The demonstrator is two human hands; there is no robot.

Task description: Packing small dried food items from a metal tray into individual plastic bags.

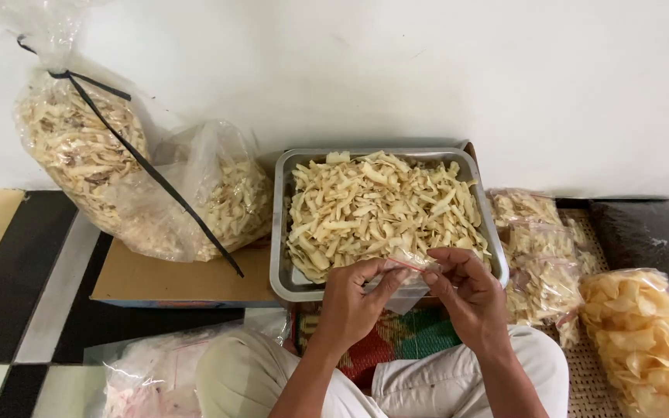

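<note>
Small clear plastic pouch (410, 263), with a thin red strip along its top edge, held over the near rim of the metal tray (280, 232), between both hands. Left hand (354, 298): grip closed, thumb and forefinger pinching the pouch's left end. Right hand (466, 290): grip likewise closed, fingertips pinching the right end at the red strip.

Orientation: long axis runs roughly left-right across the view, tilted slightly down toward the right. Mouth edge appears to face up and away from the person, toward the tray; cannot confirm whether it is parted or sealed. The pouch looks empty or nearly so.

Judged step: opening the pouch mouth ahead of filling. Next move would call for spreading the two lips apart while keeping the mouth over the tray.

Surroundings: tray is heaped with pale chip strips (381, 205) and sits on a cardboard sheet (164, 279) on the floor. Small filled pouches (540, 255) lie just right of the tray. Large tied bag of strips (118, 170) stands to the left; bag of round yellow crisps (648, 340) at far right.
</note>
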